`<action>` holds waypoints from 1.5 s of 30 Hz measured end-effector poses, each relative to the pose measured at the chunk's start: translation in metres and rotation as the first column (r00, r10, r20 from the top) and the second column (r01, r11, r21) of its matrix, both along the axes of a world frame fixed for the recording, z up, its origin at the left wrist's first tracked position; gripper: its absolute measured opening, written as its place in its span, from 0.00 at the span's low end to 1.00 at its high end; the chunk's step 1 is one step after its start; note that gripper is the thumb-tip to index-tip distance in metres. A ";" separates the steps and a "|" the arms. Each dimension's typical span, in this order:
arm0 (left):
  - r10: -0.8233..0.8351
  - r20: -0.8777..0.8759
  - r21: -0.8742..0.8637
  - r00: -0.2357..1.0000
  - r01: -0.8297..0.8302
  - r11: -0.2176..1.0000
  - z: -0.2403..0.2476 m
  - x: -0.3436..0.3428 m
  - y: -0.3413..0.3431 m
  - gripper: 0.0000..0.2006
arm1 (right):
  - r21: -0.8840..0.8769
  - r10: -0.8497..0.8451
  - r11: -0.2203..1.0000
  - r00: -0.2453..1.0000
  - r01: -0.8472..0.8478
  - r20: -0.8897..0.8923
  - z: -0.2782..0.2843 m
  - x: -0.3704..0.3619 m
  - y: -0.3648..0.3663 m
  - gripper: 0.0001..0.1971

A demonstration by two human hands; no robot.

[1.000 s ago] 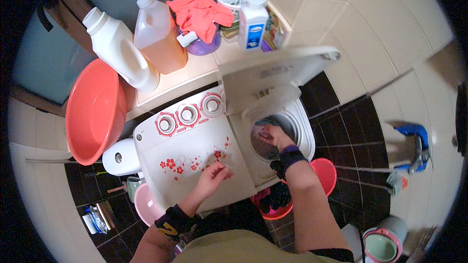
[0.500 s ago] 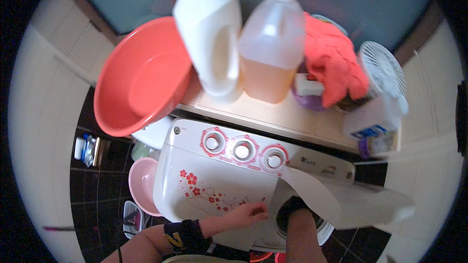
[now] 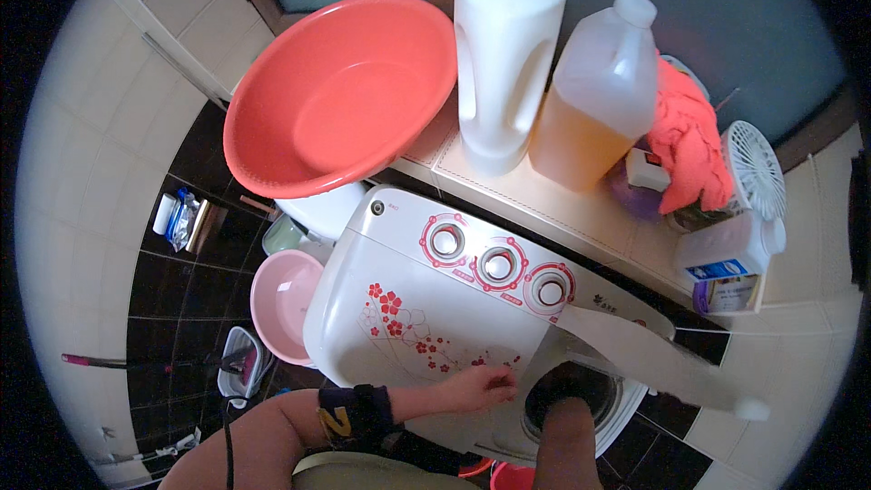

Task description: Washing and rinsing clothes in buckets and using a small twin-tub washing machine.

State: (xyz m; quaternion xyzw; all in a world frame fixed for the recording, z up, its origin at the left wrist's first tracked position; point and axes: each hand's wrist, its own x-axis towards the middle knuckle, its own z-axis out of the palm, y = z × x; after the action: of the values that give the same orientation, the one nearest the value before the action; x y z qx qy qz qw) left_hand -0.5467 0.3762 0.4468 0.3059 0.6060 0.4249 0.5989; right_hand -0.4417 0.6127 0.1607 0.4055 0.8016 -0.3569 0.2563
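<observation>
The fingers [image 3: 502,379] of the left hand [image 3: 481,388] are curled loosely and rest on the white lid of the washing machine [image 3: 408,327], close to the rim of the open spin tub [image 3: 581,386]; they grip nothing that can be seen. The right hand is down inside that tub, out of sight below the forearm [image 3: 564,440], so I cannot tell whether its fingers are open or closed, or what they may hold. The raised tub lid [image 3: 653,354] stands tilted just above and to the right of the forearm, and three red-ringed dials [image 3: 497,265] sit in a row behind the hands. Farther out, on the tiled worktop [image 3: 581,213] behind the machine, a tall white detergent bottle [image 3: 508,54] and a jug of amber liquid [image 3: 594,100] stand side by side, near the edge above the machine. A red basin [image 3: 340,95] leans at the worktop's left end, overhanging it. As I judge it, the propped lid could drop onto the forearm if knocked, and a bump to the machine might tip the basin or a bottle down onto the hands.
</observation>
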 end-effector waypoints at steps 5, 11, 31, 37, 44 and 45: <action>-0.074 -0.062 0.019 0.995 0.076 0.997 -0.004 0.003 -0.014 0.13 | 0.041 0.040 0.998 0.999 -0.041 0.030 -0.002 0.012 -0.007 0.09; -0.036 -0.086 0.032 0.996 0.039 0.999 -0.006 0.009 -0.018 0.13 | 0.081 0.067 0.994 0.996 -0.072 0.061 -0.024 0.028 -0.001 0.09; -0.004 -0.178 0.192 0.984 0.038 0.981 0.026 0.018 -0.066 0.15 | -0.717 -0.862 0.504 0.333 0.482 -0.382 0.300 0.147 -0.088 0.16; 0.066 -0.336 0.381 0.939 0.072 0.922 0.115 -0.002 -0.094 0.41 | -0.506 -0.580 0.811 0.515 0.293 -0.631 0.475 0.104 -0.182 0.19; 0.204 -0.317 0.700 0.926 0.083 0.710 0.238 -0.058 -0.166 0.46 | -0.354 -0.247 0.912 0.411 -0.209 -0.878 0.631 0.016 -0.278 0.23; 0.222 -0.312 0.683 0.924 0.056 0.728 0.255 -0.059 -0.182 0.45 | -0.308 -0.205 0.914 0.356 -0.263 -0.912 0.654 0.000 -0.291 0.23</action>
State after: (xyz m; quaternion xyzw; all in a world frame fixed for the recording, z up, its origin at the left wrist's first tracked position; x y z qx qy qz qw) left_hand -0.6052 0.1939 0.7016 0.5504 0.5237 0.5775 0.2987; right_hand -0.4422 0.3220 0.8144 0.0536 0.7182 -0.6751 -0.1601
